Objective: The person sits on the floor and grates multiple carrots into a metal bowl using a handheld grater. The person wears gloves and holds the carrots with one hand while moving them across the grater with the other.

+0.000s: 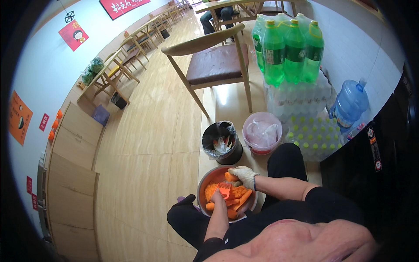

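Observation:
A round metal basin [199, 193] stands on the floor between my knees. Whole peeled carrots [244, 199] and a heap of shredded carrot [210, 190] fill it. My left hand [217, 197], bare, grips an orange plastic grater [224, 188] over the shreds. On my right hand [246, 176] is a whitish work glove, its fingers closed around a thick piece of carrot [230, 177] at the basin's far side, just beyond the grater. The undersides of the grater and of the held carrot are hidden.
Beyond the basin stand a black bin [223, 150] lined with a bag and a pinkish bucket [262, 144]. A wooden chair [216, 67] is farther off. Packs of green bottles [294, 54], a blue water jug [351, 102] and a black appliance [371, 144] line the right side.

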Tool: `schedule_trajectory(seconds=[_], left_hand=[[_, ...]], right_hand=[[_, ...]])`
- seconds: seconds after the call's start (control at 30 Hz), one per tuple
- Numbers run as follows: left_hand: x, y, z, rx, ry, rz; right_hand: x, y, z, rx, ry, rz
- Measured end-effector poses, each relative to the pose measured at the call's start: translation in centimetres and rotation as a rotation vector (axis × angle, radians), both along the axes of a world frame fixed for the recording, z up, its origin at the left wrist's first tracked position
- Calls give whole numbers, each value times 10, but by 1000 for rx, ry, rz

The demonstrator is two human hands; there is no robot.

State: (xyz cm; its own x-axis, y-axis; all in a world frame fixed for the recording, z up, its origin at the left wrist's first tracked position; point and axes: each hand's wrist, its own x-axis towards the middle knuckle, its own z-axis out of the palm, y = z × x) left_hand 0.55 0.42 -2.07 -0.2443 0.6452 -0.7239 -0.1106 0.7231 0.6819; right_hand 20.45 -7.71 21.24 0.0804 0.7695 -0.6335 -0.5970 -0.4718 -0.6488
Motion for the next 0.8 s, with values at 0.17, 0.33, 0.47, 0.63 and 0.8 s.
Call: schedule_trajectory(seconds=[0.17,0.33,0.47,0.63,0.8], left_hand=[[7,-7,3,36,82,-30],[10,-17,16,-134,26,-96],[18,-18,25,-58,-68,-86],[26,-6,25,-52,-78,-160],[18,6,7,71,-113,-135]], right_hand=[[-3,1,-3,-5,4,-32],[-4,2,-1,-34,-42,-4],[-2,3,2,-33,-68,51],[-3,2,-3,19,-98,31],[0,6,-30,75,-142,-57]])
